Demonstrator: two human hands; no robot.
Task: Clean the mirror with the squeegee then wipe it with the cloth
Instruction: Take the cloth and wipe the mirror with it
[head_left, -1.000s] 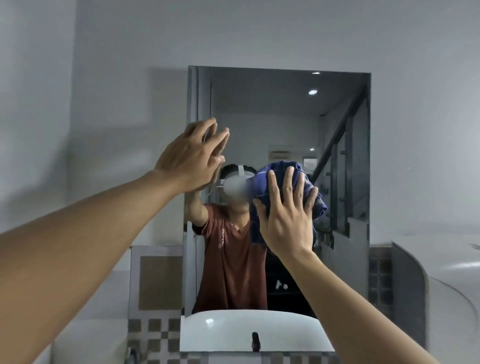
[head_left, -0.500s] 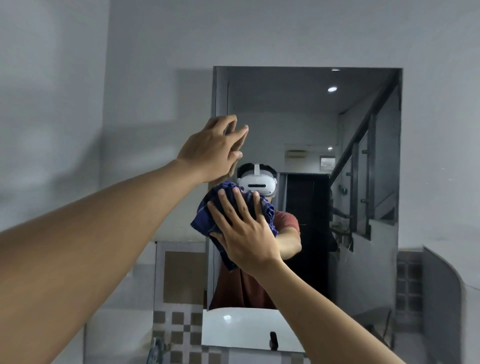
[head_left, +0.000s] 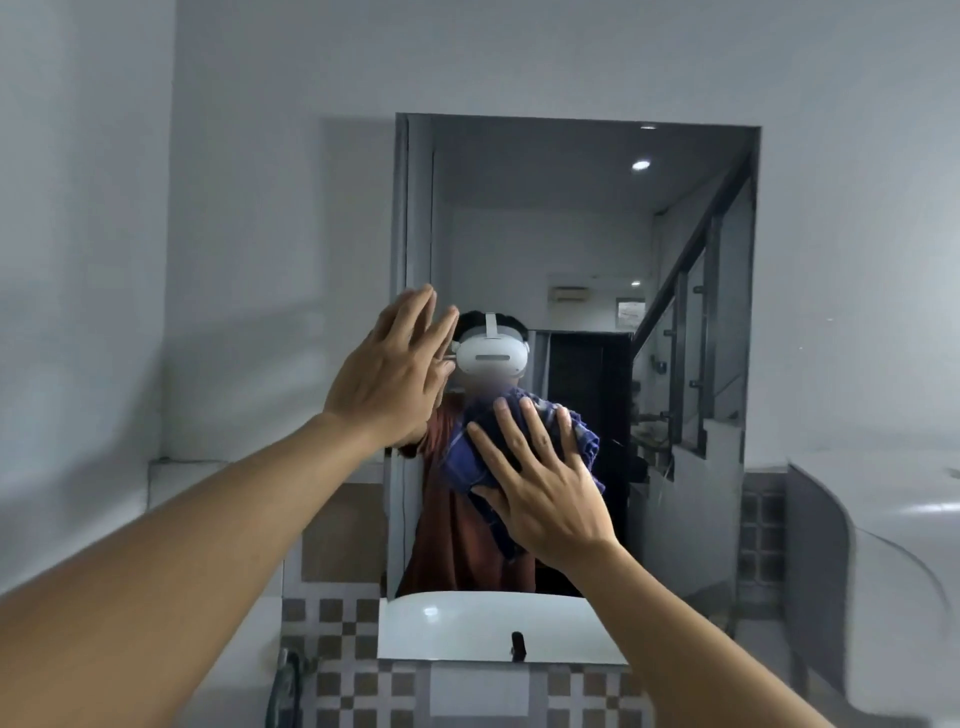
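1. Pressing flat on the mirror (head_left: 571, 234), the right hand (head_left: 545, 493) pushes the cloth (head_left: 467, 457) against the glass.
2. Its fingers (head_left: 511, 436) are spread wide and open, lying on top of the cloth, not curled around it.
3. The cloth is dark blue and bunched up. It sits low on the mirror, near the middle, and sticks out around the hand.
4. The left hand (head_left: 395, 374) is up at the mirror's left edge, higher than the cloth.
5. Its fingers (head_left: 415, 317) are straight, open and close together, and they hold nothing. I cannot tell if they touch the glass.
6. A white sink (head_left: 467, 629) is just under the mirror, with a small dark tap (head_left: 517, 644) at its middle.
7. Brown and white tiles (head_left: 343, 623) are under the mirror, to the left of the sink.
8. A grey wall (head_left: 234, 208) is all around the mirror.
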